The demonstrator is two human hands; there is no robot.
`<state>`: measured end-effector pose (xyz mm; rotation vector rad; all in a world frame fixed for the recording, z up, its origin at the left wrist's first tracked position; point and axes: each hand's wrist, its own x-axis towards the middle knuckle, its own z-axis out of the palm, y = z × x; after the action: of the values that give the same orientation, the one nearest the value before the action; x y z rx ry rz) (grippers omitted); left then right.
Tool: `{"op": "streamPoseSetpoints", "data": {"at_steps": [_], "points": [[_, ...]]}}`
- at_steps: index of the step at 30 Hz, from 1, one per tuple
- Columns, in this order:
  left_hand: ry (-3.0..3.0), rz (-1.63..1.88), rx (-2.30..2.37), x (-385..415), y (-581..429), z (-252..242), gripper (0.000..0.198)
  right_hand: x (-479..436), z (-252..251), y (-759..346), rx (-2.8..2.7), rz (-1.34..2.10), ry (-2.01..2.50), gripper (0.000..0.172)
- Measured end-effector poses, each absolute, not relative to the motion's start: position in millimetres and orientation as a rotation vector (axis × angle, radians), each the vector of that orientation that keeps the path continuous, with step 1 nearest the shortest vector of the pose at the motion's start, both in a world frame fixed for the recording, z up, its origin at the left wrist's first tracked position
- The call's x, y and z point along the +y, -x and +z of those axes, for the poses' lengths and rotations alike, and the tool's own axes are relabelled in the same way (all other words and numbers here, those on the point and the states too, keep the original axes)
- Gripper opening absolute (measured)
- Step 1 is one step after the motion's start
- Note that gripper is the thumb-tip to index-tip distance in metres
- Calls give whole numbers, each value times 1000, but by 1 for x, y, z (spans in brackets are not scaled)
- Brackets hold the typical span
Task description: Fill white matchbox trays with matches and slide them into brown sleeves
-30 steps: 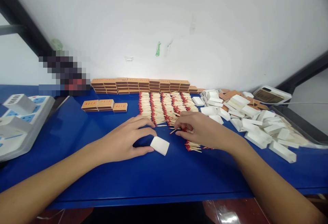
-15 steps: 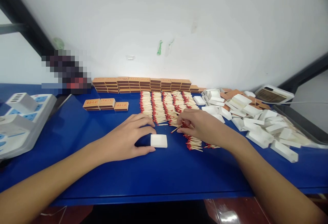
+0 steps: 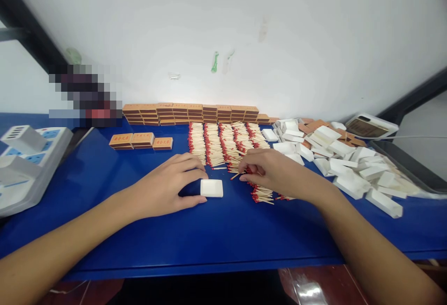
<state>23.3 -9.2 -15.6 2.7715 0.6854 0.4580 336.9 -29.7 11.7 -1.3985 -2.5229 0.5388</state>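
Note:
A small white matchbox tray (image 3: 211, 188) lies on the blue table, with the thumb and fingertips of my left hand (image 3: 171, 184) closed about its left end. My right hand (image 3: 268, 170) is over the front of the match rows, its fingers curled and pinching at red-tipped matches (image 3: 262, 195). How many matches are between those fingers is hidden. One loose match (image 3: 235, 176) lies by the right fingertips. Rows of matches (image 3: 213, 146) stretch back from between the hands toward the wall.
Closed matchboxes (image 3: 188, 108) are stacked along the wall, and several more (image 3: 142, 139) sit at left. White trays (image 3: 351, 184) and orange sleeves (image 3: 319, 128) are heaped at right, near a phone (image 3: 373, 125). A power strip (image 3: 52, 160) occupies the left side.
The view has shifted slightly. Both hands keep nearly the same poses, the left at the tray and the right at the matches.

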Motion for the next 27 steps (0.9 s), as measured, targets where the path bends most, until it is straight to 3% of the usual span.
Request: {"op": "streamPoseSetpoints", "data": {"at_steps": [3, 6, 19, 27], "points": [[-2770, 443, 693, -8, -23, -16, 30, -38, 25, -349, -2502, 708, 1524, 14], [-2767, 434, 691, -8, -22, -16, 29, -47, 33, -361, -2543, 873, 1625, 10], [-2728, 402, 698, -8, -23, -14, 28, -56, 32, -345, -2658, 829, 1722, 6], [-2742, 387, 693, -8, -23, -14, 29, -57, 24, -333, -2709, 626, 1634, 18]]}}
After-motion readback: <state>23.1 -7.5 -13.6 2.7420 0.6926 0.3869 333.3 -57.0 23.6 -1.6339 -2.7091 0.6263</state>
